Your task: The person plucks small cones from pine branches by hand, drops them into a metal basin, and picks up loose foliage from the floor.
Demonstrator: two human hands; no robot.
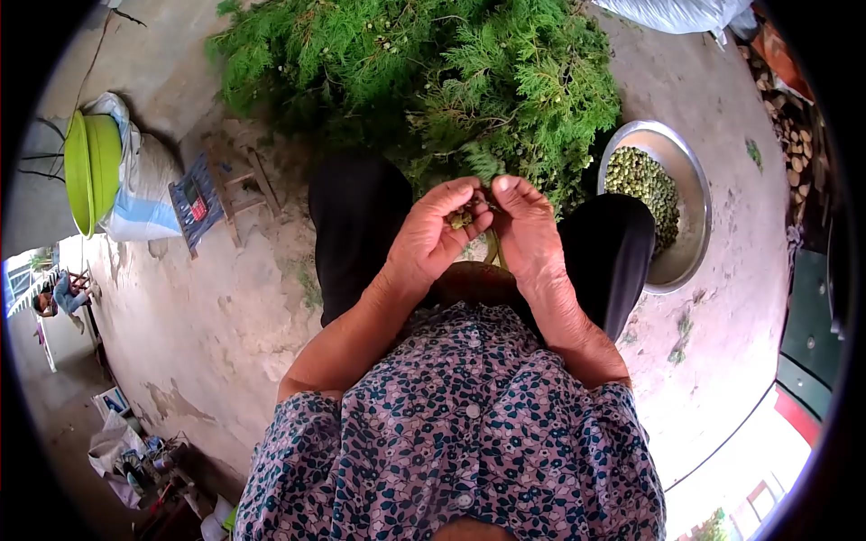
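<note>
My left hand is curled in front of my lap, with several small green-brown cones held in its fingers. Close against it, my right hand is closed in a pinch at the fingertips. A green conifer sprig shows right at those fingertips; the exact grip is hidden by the thumbs. Just beyond my knees lies a big heap of leafy conifer branches dotted with small cones. To the right, a metal basin holds a pile of green cones, partly behind my right knee.
On the left, a small wooden stool stands near a white sack and a lime-green basin. Another white sack lies at the top right. Stacked firewood lines the right edge. A person is far left.
</note>
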